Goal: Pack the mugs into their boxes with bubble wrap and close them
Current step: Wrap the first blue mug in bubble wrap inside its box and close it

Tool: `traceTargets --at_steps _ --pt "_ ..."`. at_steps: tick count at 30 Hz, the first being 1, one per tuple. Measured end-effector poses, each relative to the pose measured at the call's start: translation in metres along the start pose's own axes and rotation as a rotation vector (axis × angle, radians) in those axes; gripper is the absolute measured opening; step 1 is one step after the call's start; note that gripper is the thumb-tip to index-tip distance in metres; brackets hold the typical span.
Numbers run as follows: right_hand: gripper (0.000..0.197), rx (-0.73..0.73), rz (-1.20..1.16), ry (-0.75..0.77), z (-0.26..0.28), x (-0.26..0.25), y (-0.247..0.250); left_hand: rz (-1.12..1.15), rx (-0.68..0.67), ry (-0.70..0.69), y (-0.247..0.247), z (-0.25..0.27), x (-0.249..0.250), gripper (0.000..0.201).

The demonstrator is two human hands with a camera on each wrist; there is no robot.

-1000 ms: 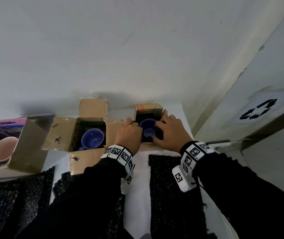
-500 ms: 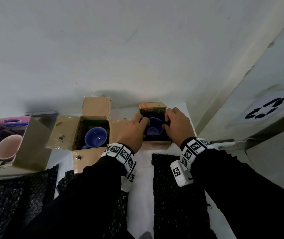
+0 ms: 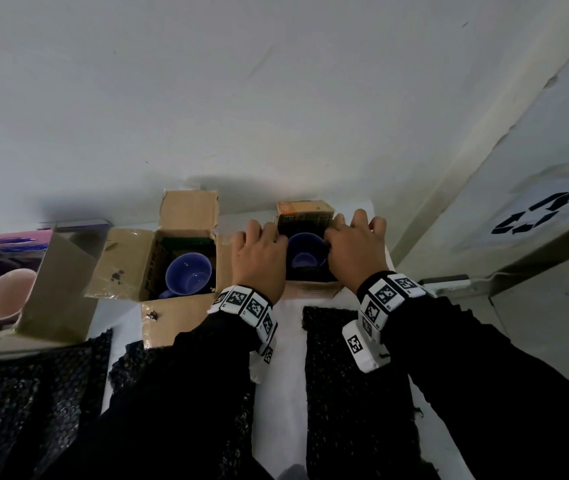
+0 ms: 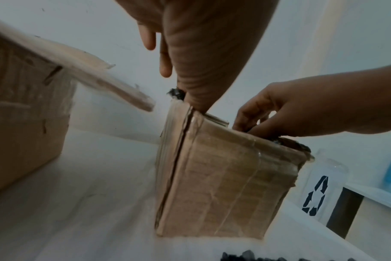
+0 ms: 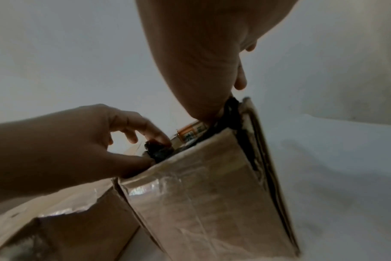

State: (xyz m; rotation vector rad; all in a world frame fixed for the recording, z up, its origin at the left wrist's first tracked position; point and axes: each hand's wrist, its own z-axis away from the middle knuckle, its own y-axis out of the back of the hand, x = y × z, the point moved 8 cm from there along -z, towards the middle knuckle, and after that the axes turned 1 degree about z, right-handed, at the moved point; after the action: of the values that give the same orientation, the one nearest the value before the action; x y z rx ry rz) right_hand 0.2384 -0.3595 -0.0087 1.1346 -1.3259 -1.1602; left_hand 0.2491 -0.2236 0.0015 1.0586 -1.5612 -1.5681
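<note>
- Head view: the blue mug is sitting in the small box; I am keeping my left hand and right hand at its rim.
- Left wrist view: the left thumb is reaching inside, beside the black bubble wrap.
- Right wrist view: left fingers are pinching bubble wrap; the right hand is pressing wrap inward.

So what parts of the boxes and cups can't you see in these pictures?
- Blue mug in the small box: head view, both hands cover its sides; its handle is hidden.
- Black bubble wrap inside: the wrist views show only scraps at the rim, behind the box walls.
- Left hand and right hand: fingertips dip inside, out of sight.
- Pink mug: partly behind a flap.
</note>
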Motion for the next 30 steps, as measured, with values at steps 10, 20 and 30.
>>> traceTargets --at_steps 10,20,30 --pt "0.018 0.157 0.051 -0.015 0.003 -0.005 -0.003 -0.076 -0.031 -0.023 0.001 -0.006 0.004 0.017" --pt "0.026 0.17 0.053 0.042 0.016 -0.009 -0.011 -0.129 -0.102 -0.112 -0.013 0.007 0.01 0.024" --pt "0.014 0.03 -0.067 0.159 0.007 -0.02 -0.006 -0.112 -0.101 -0.028 -0.009 -0.003 0.004 0.019"
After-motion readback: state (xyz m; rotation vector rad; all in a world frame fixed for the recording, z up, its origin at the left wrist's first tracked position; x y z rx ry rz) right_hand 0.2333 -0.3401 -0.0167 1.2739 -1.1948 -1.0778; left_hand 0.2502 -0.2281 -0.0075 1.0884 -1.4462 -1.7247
